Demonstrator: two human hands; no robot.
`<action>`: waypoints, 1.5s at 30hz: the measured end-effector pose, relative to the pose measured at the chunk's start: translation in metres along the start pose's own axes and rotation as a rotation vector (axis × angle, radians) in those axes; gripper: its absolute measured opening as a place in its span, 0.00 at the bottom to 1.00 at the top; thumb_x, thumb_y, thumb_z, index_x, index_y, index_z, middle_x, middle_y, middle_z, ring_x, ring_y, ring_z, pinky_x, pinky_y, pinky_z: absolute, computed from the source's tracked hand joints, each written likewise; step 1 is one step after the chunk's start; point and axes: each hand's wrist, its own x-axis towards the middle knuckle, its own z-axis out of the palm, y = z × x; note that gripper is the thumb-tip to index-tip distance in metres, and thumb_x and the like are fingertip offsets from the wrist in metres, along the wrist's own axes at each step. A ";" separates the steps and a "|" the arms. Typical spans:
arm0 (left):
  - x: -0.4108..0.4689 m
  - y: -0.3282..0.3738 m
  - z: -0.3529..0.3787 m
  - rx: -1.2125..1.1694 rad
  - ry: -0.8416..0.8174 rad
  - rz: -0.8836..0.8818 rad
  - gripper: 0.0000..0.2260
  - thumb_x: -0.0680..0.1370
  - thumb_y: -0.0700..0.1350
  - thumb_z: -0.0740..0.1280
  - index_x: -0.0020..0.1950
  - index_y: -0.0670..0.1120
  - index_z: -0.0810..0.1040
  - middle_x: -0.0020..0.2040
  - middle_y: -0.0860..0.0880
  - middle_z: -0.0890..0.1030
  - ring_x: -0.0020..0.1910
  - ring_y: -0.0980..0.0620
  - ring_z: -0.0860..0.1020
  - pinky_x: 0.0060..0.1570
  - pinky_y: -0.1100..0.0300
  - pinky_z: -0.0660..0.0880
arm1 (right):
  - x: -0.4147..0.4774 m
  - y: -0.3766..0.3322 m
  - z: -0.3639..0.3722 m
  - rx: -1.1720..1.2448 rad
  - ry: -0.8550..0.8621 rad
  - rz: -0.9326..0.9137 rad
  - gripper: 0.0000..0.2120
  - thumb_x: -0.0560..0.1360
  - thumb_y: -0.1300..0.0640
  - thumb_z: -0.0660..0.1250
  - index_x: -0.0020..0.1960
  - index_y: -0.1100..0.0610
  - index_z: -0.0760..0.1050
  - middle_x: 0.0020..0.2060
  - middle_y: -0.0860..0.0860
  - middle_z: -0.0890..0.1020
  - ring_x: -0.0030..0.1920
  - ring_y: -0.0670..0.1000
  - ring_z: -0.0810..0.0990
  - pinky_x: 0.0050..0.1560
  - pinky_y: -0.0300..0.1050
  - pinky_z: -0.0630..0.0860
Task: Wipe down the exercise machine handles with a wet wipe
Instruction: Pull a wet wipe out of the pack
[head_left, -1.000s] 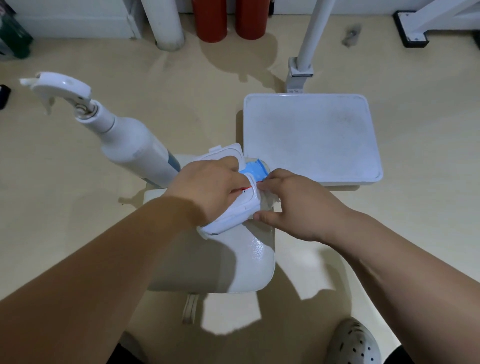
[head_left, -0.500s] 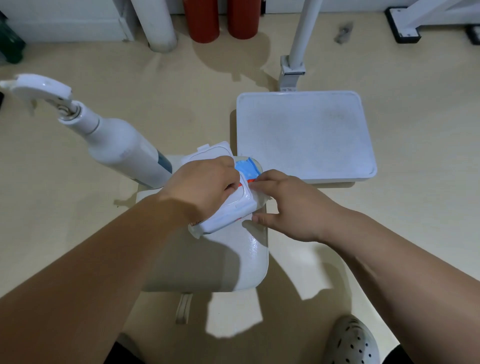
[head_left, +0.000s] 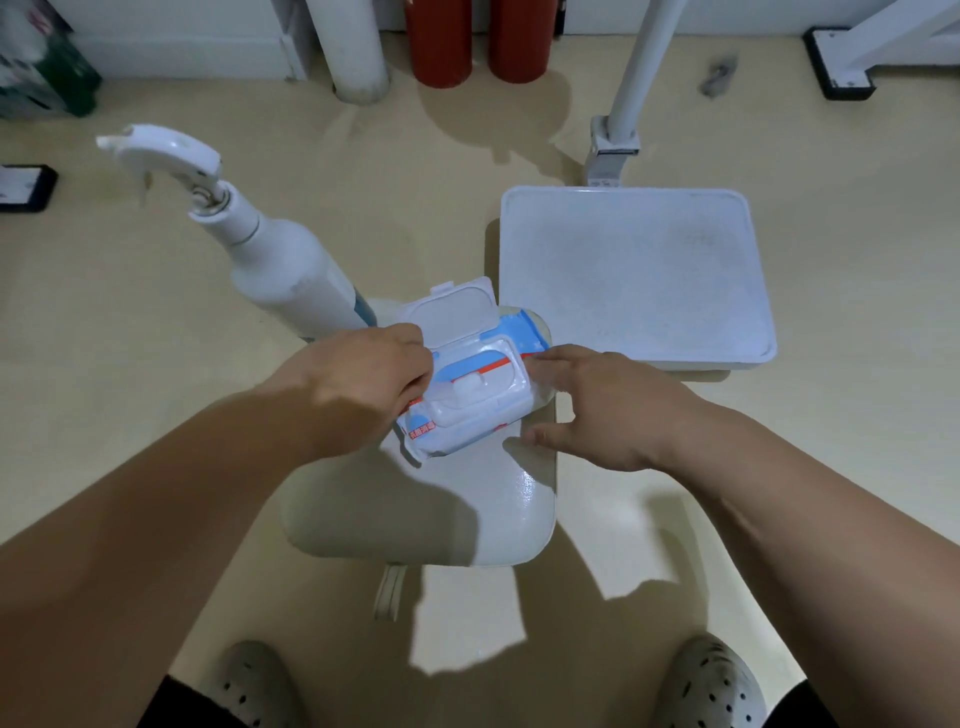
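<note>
A blue, white and red wet wipe pack (head_left: 467, 415) lies on a white padded seat (head_left: 457, 514) in the middle of the view. Its white flip lid (head_left: 457, 312) stands open, and the white wipe opening (head_left: 465, 387) shows. My left hand (head_left: 363, 374) grips the pack's left side, with fingertips at the edge of the opening. My right hand (head_left: 608, 405) rests against the pack's right end, fingers spread, index fingertip and thumb touching it. I cannot make out any machine handle.
A white spray bottle (head_left: 280, 265) leans behind the seat on the left. A white square platform (head_left: 634, 275) on a white post (head_left: 628, 78) lies to the right. Red cylinders (head_left: 441, 41) and a white pipe (head_left: 353, 47) stand at the far wall. My shoes (head_left: 254, 680) are below.
The pack's lid, pressed under my left hand before, now stands open. My left hand has slid to the pack's left side. My right hand's fingers have spread.
</note>
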 end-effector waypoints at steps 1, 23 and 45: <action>-0.003 -0.001 0.002 0.003 -0.003 -0.011 0.09 0.82 0.43 0.60 0.42 0.51 0.71 0.45 0.52 0.71 0.40 0.46 0.73 0.41 0.45 0.73 | 0.002 -0.003 0.000 -0.004 0.037 0.004 0.30 0.76 0.34 0.65 0.76 0.38 0.65 0.74 0.40 0.68 0.68 0.54 0.72 0.66 0.52 0.73; -0.008 -0.013 0.029 -0.019 0.230 0.055 0.04 0.79 0.41 0.67 0.46 0.45 0.81 0.48 0.47 0.79 0.46 0.43 0.76 0.44 0.48 0.75 | 0.060 -0.033 0.027 0.049 0.523 -0.340 0.08 0.68 0.58 0.68 0.37 0.50 0.86 0.34 0.49 0.81 0.33 0.56 0.79 0.30 0.48 0.75; -0.007 -0.006 0.027 0.084 0.239 -0.021 0.06 0.81 0.43 0.64 0.50 0.47 0.81 0.52 0.49 0.80 0.50 0.46 0.77 0.44 0.52 0.73 | 0.046 -0.031 0.019 0.002 0.453 -0.417 0.10 0.79 0.57 0.59 0.46 0.59 0.76 0.44 0.52 0.75 0.37 0.56 0.74 0.36 0.49 0.71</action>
